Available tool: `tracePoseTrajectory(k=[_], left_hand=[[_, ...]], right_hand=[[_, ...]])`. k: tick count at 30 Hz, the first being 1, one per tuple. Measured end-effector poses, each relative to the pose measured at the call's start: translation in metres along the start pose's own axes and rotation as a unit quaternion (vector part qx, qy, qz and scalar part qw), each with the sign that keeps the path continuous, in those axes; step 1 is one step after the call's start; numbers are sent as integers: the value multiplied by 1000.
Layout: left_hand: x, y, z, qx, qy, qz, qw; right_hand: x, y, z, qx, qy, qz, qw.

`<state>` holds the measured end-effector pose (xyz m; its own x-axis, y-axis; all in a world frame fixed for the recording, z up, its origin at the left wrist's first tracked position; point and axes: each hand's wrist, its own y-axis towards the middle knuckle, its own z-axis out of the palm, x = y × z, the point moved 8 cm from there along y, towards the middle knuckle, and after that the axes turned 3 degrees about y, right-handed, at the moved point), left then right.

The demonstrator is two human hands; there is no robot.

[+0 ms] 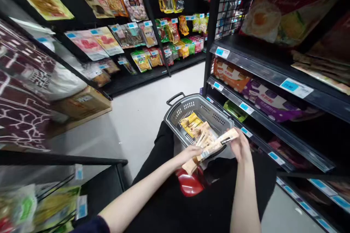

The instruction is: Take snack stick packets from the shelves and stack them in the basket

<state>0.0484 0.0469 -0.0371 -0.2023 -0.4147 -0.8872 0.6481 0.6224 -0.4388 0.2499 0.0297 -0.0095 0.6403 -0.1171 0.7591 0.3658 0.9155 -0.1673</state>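
While you hold the slim, beige, dark-printed packet (217, 146) slantwise over the near rim of the grey, perforated plastic basket (199, 107), your left hand (193, 153) grasps its lower end, with another beige packet (189, 167) poking out below, and your right-hand fingers, partly hidden, appear closed on the upper end. This two-handed hold probably steadies the strip and turns its print upward. Inside the basket, loose beige packets (205, 136) lie beside flat yellow packets (191, 122), likely gathered there for easy reach. Your black trousers (164, 142) flank its near side. To your right, the black shelf edge (273, 126) limits elbow room; ahead and left, pale floor (136, 109) leaves space.
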Motion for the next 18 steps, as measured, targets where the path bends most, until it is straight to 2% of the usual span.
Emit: tracePoseTrajectory(k=[3, 5, 7, 9, 12, 15, 18], left_hand=[[15, -5, 9, 43, -99, -77, 991], [18, -7, 13, 59, -123, -90, 987], [13, -8, 14, 61, -99, -66, 991], [3, -9, 13, 65, -45, -16, 997], [-13, -12, 16, 88, 29, 43, 995], [-17, -11, 19, 96, 86, 57, 990], [-12, -6, 13, 40, 134, 52, 989]], right_hand=[[-8, -5, 22, 96, -18, 32, 995], [-12, -4, 28, 101, -24, 15, 995], [-11, 1, 26, 61, -15, -34, 997], [-11, 5, 16, -23, -12, -78, 997], [-16, 3, 3, -143, -26, -96, 985], [-20, -2, 1, -200, -48, -95, 974], [-20, -7, 2, -235, -57, -112, 964]])
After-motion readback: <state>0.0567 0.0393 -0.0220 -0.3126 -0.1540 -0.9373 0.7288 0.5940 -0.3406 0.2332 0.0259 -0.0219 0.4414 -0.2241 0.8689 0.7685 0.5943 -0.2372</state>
